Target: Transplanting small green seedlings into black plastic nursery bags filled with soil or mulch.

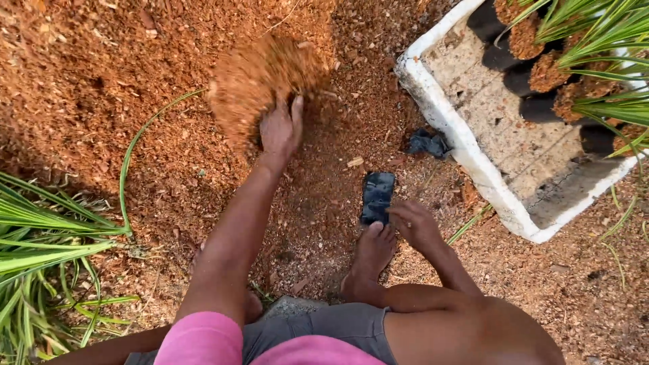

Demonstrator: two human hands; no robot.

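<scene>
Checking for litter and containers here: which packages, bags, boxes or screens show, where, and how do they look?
Small black plastic bag: flat on the ground under the right hand, oblong, glossy.
Crumpled dark bag: beside the box, bunched.
White foam box: upper right, rectangular, holding black pots of seedlings.
No screens or labels visible.

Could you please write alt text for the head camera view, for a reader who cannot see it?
Seen from above, a crouching person's left hand scoops a clump of reddish-brown coir from the ground, while the right hand holds a small black grow bag beside a bare foot. A white foam tray of bagged seedlings sits at right.
</scene>
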